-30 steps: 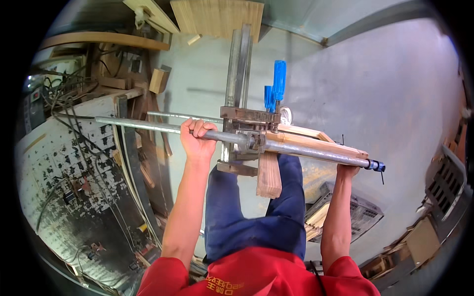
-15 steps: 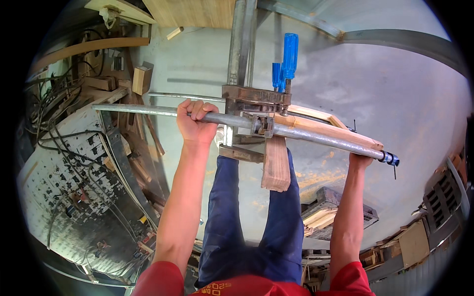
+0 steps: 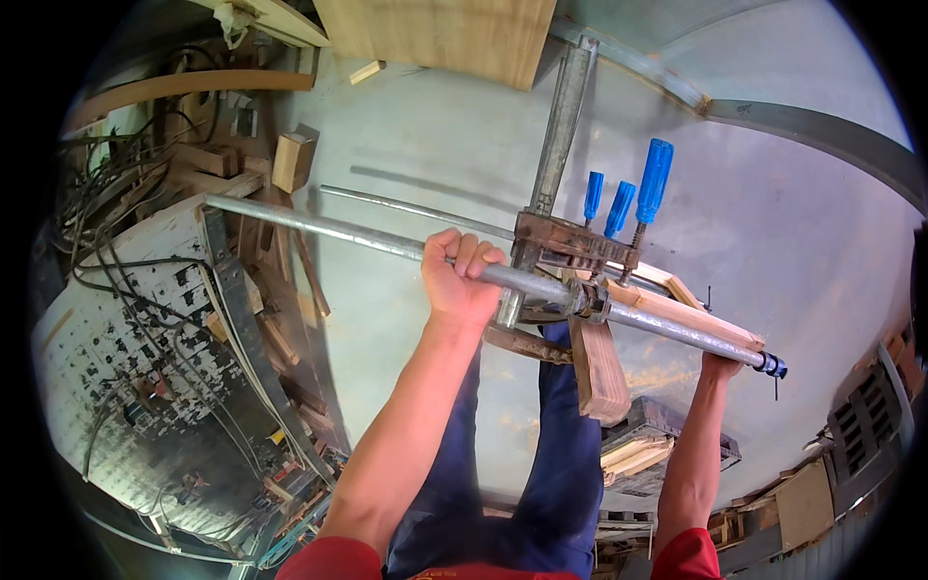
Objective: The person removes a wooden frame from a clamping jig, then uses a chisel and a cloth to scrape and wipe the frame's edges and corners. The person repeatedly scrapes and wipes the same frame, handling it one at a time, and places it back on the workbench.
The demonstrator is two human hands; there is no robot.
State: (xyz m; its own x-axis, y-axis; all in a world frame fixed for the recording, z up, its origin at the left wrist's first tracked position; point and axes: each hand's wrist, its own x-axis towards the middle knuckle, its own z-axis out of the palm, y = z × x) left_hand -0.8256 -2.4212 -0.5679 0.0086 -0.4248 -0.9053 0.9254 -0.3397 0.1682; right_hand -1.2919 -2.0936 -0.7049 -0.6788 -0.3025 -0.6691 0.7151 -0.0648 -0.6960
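The left hand (image 3: 464, 275) is wrapped around the pipe (image 3: 329, 226); the right hand (image 3: 725, 365) meets the wooden frame (image 3: 686, 314) at its right end, finger closure hidden. Between both hands, the clamped wooden frame has swung clockwise in view, spreading 3 blue handles (image 3: 655, 181); it remains held.

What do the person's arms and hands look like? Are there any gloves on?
No gloves show! The left hand is bare, with no ring or watch that I can see. The right hand is partly hidden, but what shows is bare too. Both forearms are uncovered, below short, red sleeves. I see no markings on the sleeves.
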